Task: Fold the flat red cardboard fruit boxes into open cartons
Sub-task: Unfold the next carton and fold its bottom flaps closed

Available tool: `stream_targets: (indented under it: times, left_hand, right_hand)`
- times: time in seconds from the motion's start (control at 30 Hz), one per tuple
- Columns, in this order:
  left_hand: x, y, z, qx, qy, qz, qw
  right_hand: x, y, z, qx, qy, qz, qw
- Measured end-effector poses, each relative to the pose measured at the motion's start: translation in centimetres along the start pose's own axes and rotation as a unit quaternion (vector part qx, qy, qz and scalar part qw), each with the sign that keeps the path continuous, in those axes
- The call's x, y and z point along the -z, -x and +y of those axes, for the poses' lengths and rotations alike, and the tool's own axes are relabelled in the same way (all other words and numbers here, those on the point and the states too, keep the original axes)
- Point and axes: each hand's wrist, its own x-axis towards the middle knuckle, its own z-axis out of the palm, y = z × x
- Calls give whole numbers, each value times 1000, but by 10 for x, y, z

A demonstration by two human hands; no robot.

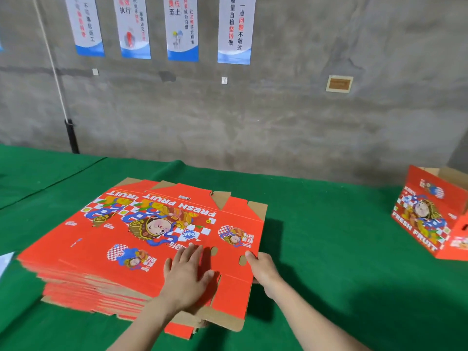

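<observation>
- Now the left hand (187,272) presses flat, fingers straight, on the top flat box (162,224), at 6 o'clock on the stack (83,287).
- The right hand (262,271) pinches that box's edge at 4 o'clock.
- It is best to lift only one sheet, slowly.
- Count: one stack on the tabletop (329,224), too many sheets to count; one folded carton (428,219) at 3 o'clock; four posters (234,29) at 12.
</observation>
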Motion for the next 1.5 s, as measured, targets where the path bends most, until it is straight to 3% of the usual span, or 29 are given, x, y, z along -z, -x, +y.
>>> stream_targets:
  times: [0.07, 0.13, 0.27, 0.4, 0.67, 0.83, 0.97, 1.1, 1.17, 1.23, 1.33, 1.4, 1.5]
  left_hand:
    - [15, 1, 1, -18, 168, 17, 985]
    - [28, 2, -1, -7, 240, 31, 970]
    - [41, 2, -6, 9, 226, 75, 971]
    - [48, -7, 2, -11, 224, 82, 971]
    - [39, -15, 78, -59, 234, 101, 965]
    - [43, -19, 187, -112, 398, 33, 910]
    - [52, -6, 285, -173, 488, -51, 854]
    - [52, 0, 329, -218, 463, -30, 859]
    - [48, -2, 332, -181, 470, 11, 864]
    - [44, -4, 330, -104, 519, 57, 847]
    - [36, -10, 313, -32, 596, 89, 797]
    - [31, -11, 293, -28, 604, 84, 792]
    - [22, -13, 261, -43, 599, 82, 795]
  right_hand:
    - [-1, 4, -8, -23, -83, 28, 996]
    - [0, 7, -16, -38, -133, 29, 990]
    - [16, 17, -30, -32, -222, 40, 974]
    - [64, 36, -36, 41, -259, 116, 958]
    - [169, 74, -32, 124, -353, 196, 907]
    - [180, 90, -25, 196, -347, 274, 875]
    - [162, 105, -16, 312, -239, 346, 852]
    - [146, 108, -2, 383, -132, 347, 846]
    - [143, 101, 7, 406, -66, 337, 847]
    - [145, 95, 21, 406, 27, 332, 851]
    - [157, 93, 38, 426, 132, 188, 875]
    - [176, 88, 44, 408, 176, 102, 890]
    - [222, 76, 35, 373, 187, 111, 902]
